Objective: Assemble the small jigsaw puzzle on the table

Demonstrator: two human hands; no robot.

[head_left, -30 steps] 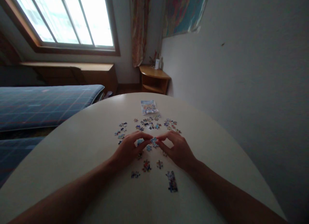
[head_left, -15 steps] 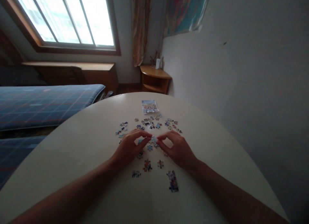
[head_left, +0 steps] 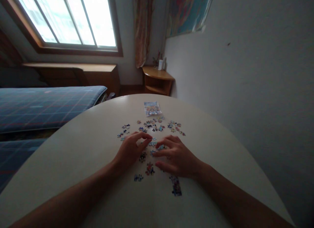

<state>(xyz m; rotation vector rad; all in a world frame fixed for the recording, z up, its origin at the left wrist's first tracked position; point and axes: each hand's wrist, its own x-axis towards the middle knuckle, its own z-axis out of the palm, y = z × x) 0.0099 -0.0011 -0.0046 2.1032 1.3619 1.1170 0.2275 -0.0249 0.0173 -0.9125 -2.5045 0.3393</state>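
Note:
My left hand pinches a small light-blue jigsaw piece between thumb and fingertips, just above the table. My right hand is open, its fingers spread low over the pieces. One of its fingertips reaches a blue jigsaw piece; whether it presses on it I cannot tell. Right by both hands lie a dark joined clump and a red-and-orange joined clump. Some pieces under my right hand are partly hidden.
Loose jigsaw pieces lie scattered beyond my hands on the round white table. Behind them is a picture sheet. Nearer me are a joined strip and a small joined pair. A wall stands on the right.
My right hand has left the pinch beside my left hand, opened its fingers and dropped nearer to me over the blue piece. My left hand has barely moved.

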